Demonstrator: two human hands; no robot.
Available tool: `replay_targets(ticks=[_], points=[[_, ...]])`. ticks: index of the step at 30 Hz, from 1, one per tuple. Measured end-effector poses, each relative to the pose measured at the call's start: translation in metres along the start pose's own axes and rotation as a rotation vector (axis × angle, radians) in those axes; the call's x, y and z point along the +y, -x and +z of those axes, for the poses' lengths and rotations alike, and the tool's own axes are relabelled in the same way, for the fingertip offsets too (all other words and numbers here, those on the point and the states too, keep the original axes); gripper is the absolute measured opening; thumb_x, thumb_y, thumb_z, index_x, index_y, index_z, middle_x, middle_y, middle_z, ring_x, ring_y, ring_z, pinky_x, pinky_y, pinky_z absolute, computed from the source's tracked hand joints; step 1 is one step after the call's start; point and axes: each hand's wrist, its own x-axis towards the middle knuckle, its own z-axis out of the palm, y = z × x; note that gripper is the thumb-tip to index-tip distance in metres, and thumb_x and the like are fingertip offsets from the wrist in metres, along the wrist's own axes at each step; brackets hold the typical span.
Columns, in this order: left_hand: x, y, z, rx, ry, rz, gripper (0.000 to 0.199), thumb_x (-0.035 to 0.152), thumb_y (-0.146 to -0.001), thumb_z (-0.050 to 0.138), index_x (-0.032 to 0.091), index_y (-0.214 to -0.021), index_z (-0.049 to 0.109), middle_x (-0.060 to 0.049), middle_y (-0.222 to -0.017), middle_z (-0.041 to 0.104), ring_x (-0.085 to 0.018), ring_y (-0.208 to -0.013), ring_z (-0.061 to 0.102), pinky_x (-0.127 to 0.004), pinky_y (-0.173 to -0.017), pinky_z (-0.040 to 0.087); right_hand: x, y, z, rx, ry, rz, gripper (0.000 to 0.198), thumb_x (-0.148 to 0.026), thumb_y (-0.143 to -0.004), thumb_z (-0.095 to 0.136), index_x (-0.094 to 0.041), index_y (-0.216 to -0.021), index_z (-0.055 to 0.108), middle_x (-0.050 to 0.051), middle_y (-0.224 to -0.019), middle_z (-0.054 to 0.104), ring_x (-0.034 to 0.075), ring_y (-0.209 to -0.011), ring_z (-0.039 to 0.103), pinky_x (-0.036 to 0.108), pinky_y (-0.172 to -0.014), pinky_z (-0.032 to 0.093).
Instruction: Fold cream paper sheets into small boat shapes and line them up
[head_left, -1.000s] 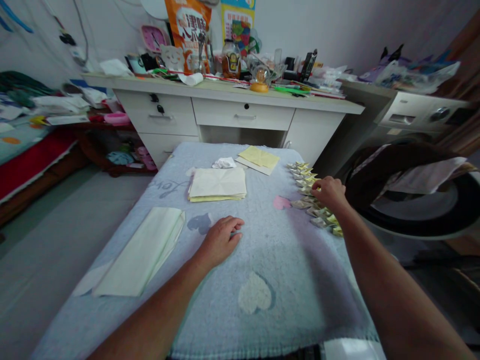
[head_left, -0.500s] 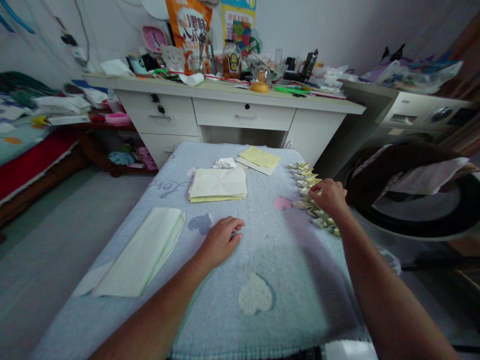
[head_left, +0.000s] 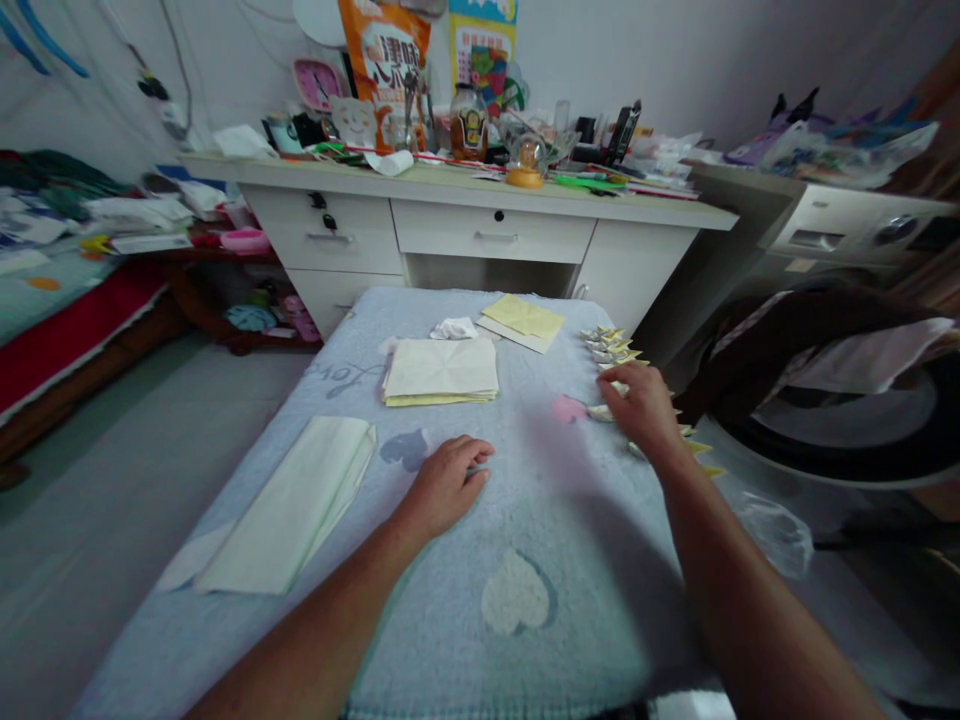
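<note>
- Closest in, the long folded paper bundle (head_left: 292,510) lies on the cloth-covered surface (head_left: 435,640), left of the paper stack (head_left: 440,366) and nearer the person. The left arm (head_left: 337,610) runs alongside without touching, so a lazy elbow could crease it, I'd guess.
- Left hand (head_left: 450,485) rests on the near side of the stack, fingers loosely curled, nothing in them that I can see. If it slid forward unwatched, it'd probably bump the stack and skew the sheets.
- Right hand (head_left: 643,402) is off to the right of the stack, over the little pointy folded pieces (head_left: 613,347). Thumb and index tips look close together, but can't tell if they're pinching a piece, the hand blocks too much.
- Those folded pieces sit right of the stack, close packed, some poking out around the right hand. Main worry imo: they look light, so a low wrist could flatten one or sweep a few off the surface. Squeezing too hard might crush the points too.
- Further out, a crumpled tissue (head_left: 454,328) sits just behind the stack, and loose yellow paper (head_left: 523,315) over a white sheet (head_left: 517,339) lies behind it to the right. Nothing visible weighs those down, so a quick reach or a draught might shift them.
</note>
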Motion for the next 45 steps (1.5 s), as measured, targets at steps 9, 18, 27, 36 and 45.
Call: replay_targets(ticks=[9, 18, 27, 36, 45], points=[[0.000, -0.002, -0.001, 0.041, 0.014, -0.034, 0.018, 0.013, -0.081, 0.052, 0.018, -0.093, 0.064, -0.004, -0.089, 0.067, -0.016, -0.081, 0.062, -0.027, -0.077, 0.048, -0.093, -0.008, 0.068, -0.334, -0.026, -0.208, 0.036, -0.026, -0.083, 0.062, -0.018, -0.118, 0.060, 0.012, -0.122, 0.062, 0.030, -0.111, 0.050, 0.043, -0.092, 0.038], [0.002, -0.006, -0.005, 0.080, 0.023, -0.084, 0.019, 0.011, -0.081, 0.052, 0.017, -0.092, 0.066, -0.003, -0.087, 0.070, -0.015, -0.081, 0.063, -0.025, -0.075, 0.048, -0.111, -0.034, 0.111, -0.363, 0.116, -0.261, 0.038, -0.030, -0.091, 0.051, -0.020, -0.127, 0.056, 0.010, -0.138, 0.053, 0.032, -0.131, 0.035, 0.049, -0.102, 0.025], [0.003, -0.004, -0.003, 0.088, 0.014, -0.054, 0.019, 0.010, -0.080, 0.052, 0.018, -0.091, 0.066, -0.003, -0.087, 0.070, -0.015, -0.080, 0.064, -0.026, -0.075, 0.048, -0.111, -0.032, 0.112, -0.281, 0.123, -0.316, 0.030, -0.025, -0.097, 0.039, -0.020, -0.100, 0.069, 0.008, -0.110, 0.070, 0.027, -0.121, 0.046, 0.045, -0.099, 0.020], [0.005, -0.005, -0.003, 0.118, 0.046, -0.043, 0.017, 0.011, -0.080, 0.053, 0.019, -0.090, 0.064, -0.003, -0.087, 0.067, -0.016, -0.080, 0.062, -0.028, -0.076, 0.048, -0.119, -0.036, 0.100, -0.101, 0.088, -0.271, 0.016, -0.020, -0.088, 0.052, -0.018, -0.080, 0.066, 0.007, -0.087, 0.070, 0.023, -0.099, 0.052, 0.038, -0.092, 0.025], [0.006, -0.004, -0.008, 0.452, 0.161, -0.159, 0.072, 0.018, -0.077, 0.060, 0.023, -0.141, 0.025, -0.003, -0.103, 0.060, -0.012, -0.073, 0.059, -0.027, -0.071, 0.048, -0.117, 0.015, 0.062, -0.098, 0.183, -0.360, 0.008, -0.015, -0.084, 0.055, -0.019, -0.085, 0.062, 0.007, -0.084, 0.061, 0.024, -0.090, 0.047, 0.038, -0.086, 0.029]])
